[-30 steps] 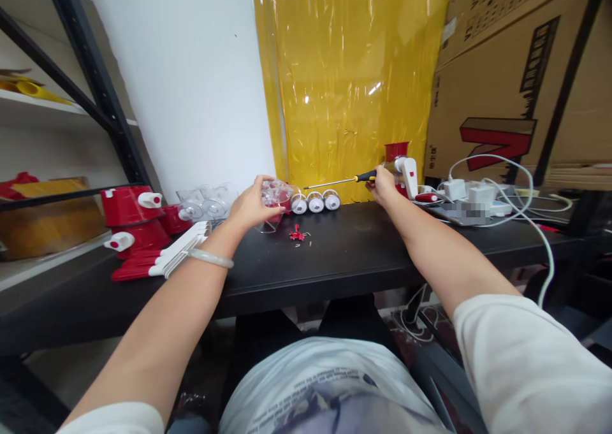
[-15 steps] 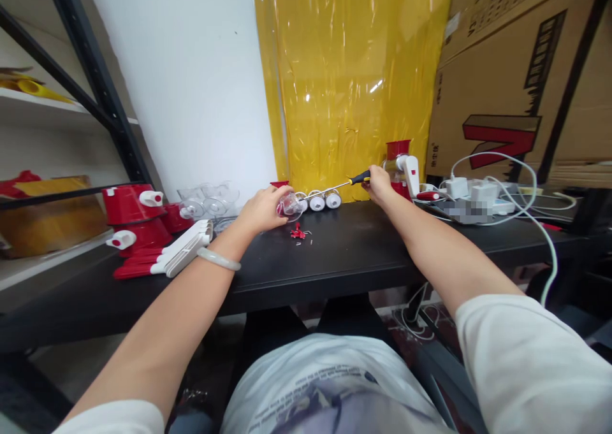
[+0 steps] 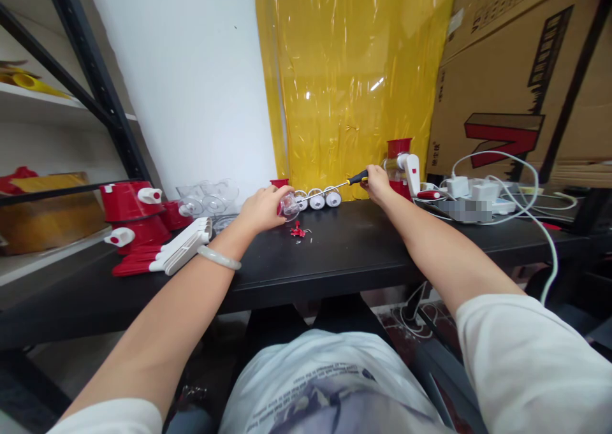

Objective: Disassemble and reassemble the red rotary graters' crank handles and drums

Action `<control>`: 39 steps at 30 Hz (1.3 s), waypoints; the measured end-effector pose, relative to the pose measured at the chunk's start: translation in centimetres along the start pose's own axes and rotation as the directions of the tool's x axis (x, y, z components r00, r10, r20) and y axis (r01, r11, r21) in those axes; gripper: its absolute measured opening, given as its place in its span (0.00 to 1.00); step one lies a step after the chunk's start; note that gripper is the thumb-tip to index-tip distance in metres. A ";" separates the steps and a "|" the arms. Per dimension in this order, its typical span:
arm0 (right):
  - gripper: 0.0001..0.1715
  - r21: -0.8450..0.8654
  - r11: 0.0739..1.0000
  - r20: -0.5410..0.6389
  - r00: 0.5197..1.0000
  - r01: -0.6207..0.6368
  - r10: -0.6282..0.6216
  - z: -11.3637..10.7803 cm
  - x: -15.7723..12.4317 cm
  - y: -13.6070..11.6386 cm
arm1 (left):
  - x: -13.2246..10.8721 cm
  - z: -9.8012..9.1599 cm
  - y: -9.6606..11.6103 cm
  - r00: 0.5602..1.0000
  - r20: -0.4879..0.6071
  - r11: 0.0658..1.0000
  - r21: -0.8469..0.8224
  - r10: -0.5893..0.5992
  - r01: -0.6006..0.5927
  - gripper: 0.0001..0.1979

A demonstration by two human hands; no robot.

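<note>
My left hand (image 3: 262,209) is closed around a clear plastic cup-shaped part (image 3: 289,207), which it holds on its side just above the table. In my right hand (image 3: 377,184) is a screwdriver (image 3: 357,177) with a black and yellow handle. Its long shaft points left, and the tip reaches the mouth of the clear part; whether it touches anything inside is too small to tell. Below on the table lie small red parts (image 3: 298,230) and a few tiny metal pieces. White round drum parts (image 3: 325,199) stand in a row behind the shaft.
At left are stacked red housings (image 3: 128,214), white and red handles (image 3: 186,249) and clear plastic parts (image 3: 210,195). An assembled red and white device (image 3: 404,166) stands at right, near white chargers and cables (image 3: 478,192). A large cardboard box (image 3: 507,83) rises behind them.
Both hands keep nearly the same place, with the screwdriver still at the clear part. The view has shifted very slightly.
</note>
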State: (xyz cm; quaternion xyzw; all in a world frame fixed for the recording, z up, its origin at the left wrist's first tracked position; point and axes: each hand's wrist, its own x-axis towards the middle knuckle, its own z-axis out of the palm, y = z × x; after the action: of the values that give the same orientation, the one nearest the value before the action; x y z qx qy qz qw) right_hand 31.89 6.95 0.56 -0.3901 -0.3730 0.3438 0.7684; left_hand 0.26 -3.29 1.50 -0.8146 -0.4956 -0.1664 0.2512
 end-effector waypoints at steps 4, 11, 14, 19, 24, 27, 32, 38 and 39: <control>0.12 -0.018 1.000 0.016 1.000 0.023 -0.023 0.0 0.0 0.1 | 0.0 -0.1 0.1 1.000 0.014 1.000 0.023 -0.017 0.017 0.34; 0.12 -0.042 0.999 0.024 0.999 0.028 -0.027 -0.1 0.1 0.3 | 0.0 0.0 0.1 0.999 0.026 0.999 0.022 -0.026 0.025 0.35; 0.11 -0.053 0.998 0.023 1.000 0.017 -0.016 0.0 -0.1 0.2 | 0.0 0.0 0.0 0.999 0.030 1.000 0.018 -0.024 0.023 0.35; 0.11 -0.043 0.999 0.030 0.999 0.011 -0.010 0.2 -0.5 0.1 | -0.1 0.0 0.1 1.000 0.015 1.000 0.028 -0.009 0.009 0.34; 0.09 -0.088 0.996 0.090 0.996 -0.018 0.026 0.4 -0.4 0.6 | -0.2 -0.1 0.3 1.000 0.026 1.000 0.022 -0.007 0.007 0.33; 0.10 -0.140 0.990 0.111 0.994 -0.009 0.024 0.2 -0.1 1.1 | -0.2 -0.2 0.4 0.999 0.035 1.000 0.024 -0.018 0.017 0.33; 0.12 -0.269 0.963 0.142 0.990 0.021 0.018 -0.5 0.1 1.5 | -0.2 -0.1 0.3 0.999 0.033 0.999 0.036 -0.025 0.024 0.34; 0.15 -0.374 0.926 0.149 0.989 0.055 0.001 -0.8 -0.3 1.3 | -0.2 -0.2 0.2 0.999 0.036 0.999 0.036 -0.018 0.017 0.34; 0.16 -0.391 0.918 0.150 0.989 0.067 -0.008 -0.8 -0.4 1.3 | -0.2 -0.2 0.2 0.999 0.035 0.999 0.034 -0.016 0.015 0.34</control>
State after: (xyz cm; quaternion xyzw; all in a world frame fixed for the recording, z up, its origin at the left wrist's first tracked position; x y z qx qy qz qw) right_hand 32.05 6.97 -0.99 -0.5036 -0.4971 0.2744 0.6512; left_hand 0.34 -3.64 1.52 -0.8092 -0.5089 -0.1458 0.2547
